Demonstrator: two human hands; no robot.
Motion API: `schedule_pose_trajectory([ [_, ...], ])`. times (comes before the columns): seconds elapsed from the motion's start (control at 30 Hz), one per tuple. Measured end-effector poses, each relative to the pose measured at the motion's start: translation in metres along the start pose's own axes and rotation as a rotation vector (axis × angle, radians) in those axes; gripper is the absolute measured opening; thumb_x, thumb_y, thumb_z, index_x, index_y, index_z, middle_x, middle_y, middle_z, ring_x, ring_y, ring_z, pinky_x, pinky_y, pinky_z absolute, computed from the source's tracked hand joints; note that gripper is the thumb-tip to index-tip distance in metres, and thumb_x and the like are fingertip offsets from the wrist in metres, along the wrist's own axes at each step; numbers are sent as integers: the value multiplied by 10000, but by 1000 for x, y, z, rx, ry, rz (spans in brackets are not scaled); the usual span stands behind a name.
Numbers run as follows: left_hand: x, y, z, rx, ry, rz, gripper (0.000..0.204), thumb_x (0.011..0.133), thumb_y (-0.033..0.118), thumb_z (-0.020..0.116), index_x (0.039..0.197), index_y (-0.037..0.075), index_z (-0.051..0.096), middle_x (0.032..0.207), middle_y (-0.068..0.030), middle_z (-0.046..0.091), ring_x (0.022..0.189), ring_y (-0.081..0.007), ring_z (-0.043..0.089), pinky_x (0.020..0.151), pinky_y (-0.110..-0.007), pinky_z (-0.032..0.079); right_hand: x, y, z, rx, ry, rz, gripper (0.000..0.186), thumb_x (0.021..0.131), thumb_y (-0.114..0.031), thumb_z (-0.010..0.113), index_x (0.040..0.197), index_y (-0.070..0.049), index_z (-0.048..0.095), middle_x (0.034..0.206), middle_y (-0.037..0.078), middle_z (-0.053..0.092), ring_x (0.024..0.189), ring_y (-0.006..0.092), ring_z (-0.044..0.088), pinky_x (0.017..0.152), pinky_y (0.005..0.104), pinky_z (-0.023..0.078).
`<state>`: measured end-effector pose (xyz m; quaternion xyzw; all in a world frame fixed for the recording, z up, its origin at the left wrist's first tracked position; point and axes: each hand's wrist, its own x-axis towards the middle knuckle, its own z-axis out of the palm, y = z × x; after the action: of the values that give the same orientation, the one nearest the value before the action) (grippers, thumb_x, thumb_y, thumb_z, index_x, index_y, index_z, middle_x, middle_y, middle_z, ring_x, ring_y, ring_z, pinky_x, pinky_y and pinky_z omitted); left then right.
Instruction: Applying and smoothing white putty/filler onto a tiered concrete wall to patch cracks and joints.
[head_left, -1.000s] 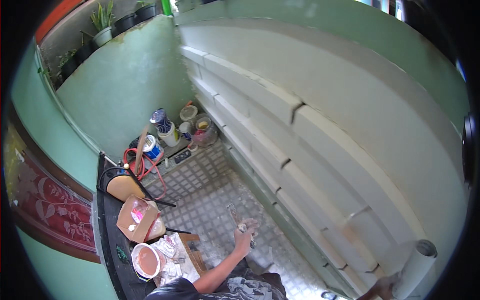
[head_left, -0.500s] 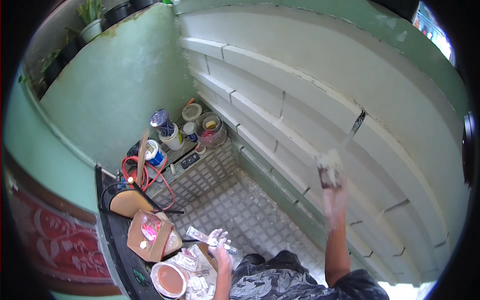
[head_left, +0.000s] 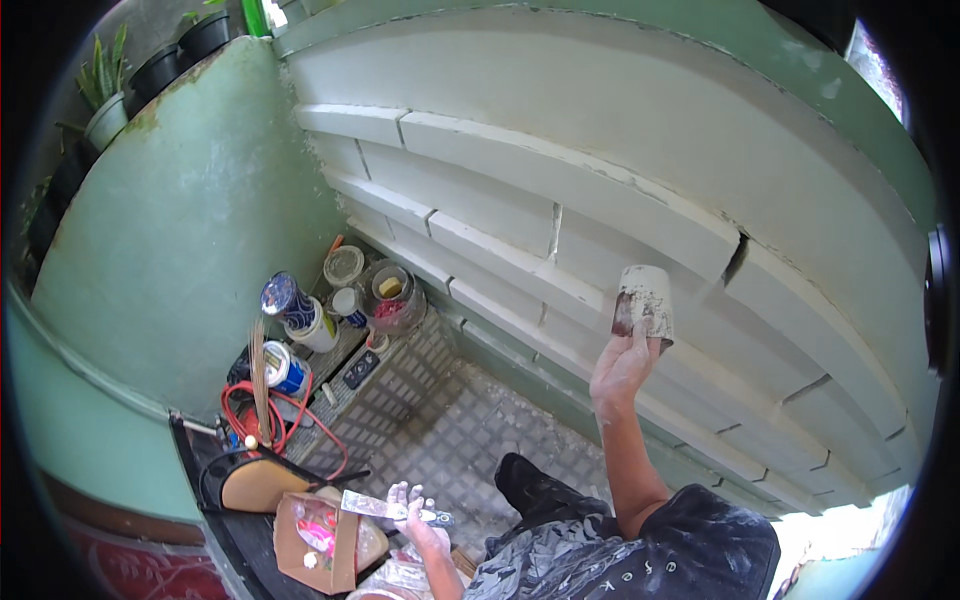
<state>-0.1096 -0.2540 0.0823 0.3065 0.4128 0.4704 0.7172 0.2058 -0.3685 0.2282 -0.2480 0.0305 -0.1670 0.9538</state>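
My right hand [head_left: 625, 368] is raised in front of the white wall. Its fingers grip a putty-smeared spreader [head_left: 648, 300] from below, a broad piece with white paste over a brown patch. Up and to the right of it, a dark gap [head_left: 736, 258] cuts through a white ledge [head_left: 600, 182] on the wall. Low in the view, my left hand [head_left: 418, 515] holds a putty knife [head_left: 370, 504] with a pale, smeared blade. The knife lies across the palm, with the fingers partly spread. Both hands are coated in white.
Beside my left hand stands a cardboard box [head_left: 318, 545] with pink items, on a dark bench. Farther off, several paint cans and a clear bucket [head_left: 395, 300] crowd a ledge, with a red hose [head_left: 300, 425] looped nearby. Below lies a tiled floor [head_left: 470, 415]. Potted plants [head_left: 105, 118] line the far-left wall top.
My view has shifted, so the wall and containers sit differently. My right hand has moved away from the gap, and the spreader's broad smeared side now shows. The left hand still holds the putty knife.
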Motion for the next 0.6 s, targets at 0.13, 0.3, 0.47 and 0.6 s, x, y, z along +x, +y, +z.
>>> schedule_pose_trajectory([
  [0.13, 58, -3, 21, 14, -28, -5, 602, 726, -79, 464, 1301, 73, 374, 1241, -55, 460, 984, -174, 540, 670, -274, 438, 26, 12, 20, -32, -30, -205, 346, 922, -69, 504, 1238, 58, 445, 1247, 149, 509, 1138, 235, 508, 996, 347, 413],
  [0.3, 119, 6, 76, 53, -122, -111, 623, 726, -74, 467, 1319, 81, 355, 1260, -54, 444, 1000, -182, 528, 696, -283, 431, 58, 11, 22, -40, 77, -162, 313, 897, -32, 521, 1196, 49, 477, 1164, 141, 564, 1066, 223, 559, 934, 347, 454],
  [0.47, 181, 3, 126, 98, -284, -186, 591, 710, -63, 517, 1270, 79, 390, 1195, -61, 478, 970, -178, 547, 690, -281, 448, 38, 3, 35, -200, 175, -433, 334, 905, -55, 529, 1214, 52, 461, 1199, 151, 535, 1071, 220, 547, 927, 331, 445],
  [0.6, 210, 0, 162, 123, -366, -267, 577, 718, -83, 507, 1261, 78, 398, 1180, -55, 486, 956, -178, 547, 674, -276, 451, 35, 39, 25, -304, 306, -747, 349, 911, -83, 540, 1220, 53, 451, 1229, 153, 504, 1096, 220, 522, 935, 316, 428],
])
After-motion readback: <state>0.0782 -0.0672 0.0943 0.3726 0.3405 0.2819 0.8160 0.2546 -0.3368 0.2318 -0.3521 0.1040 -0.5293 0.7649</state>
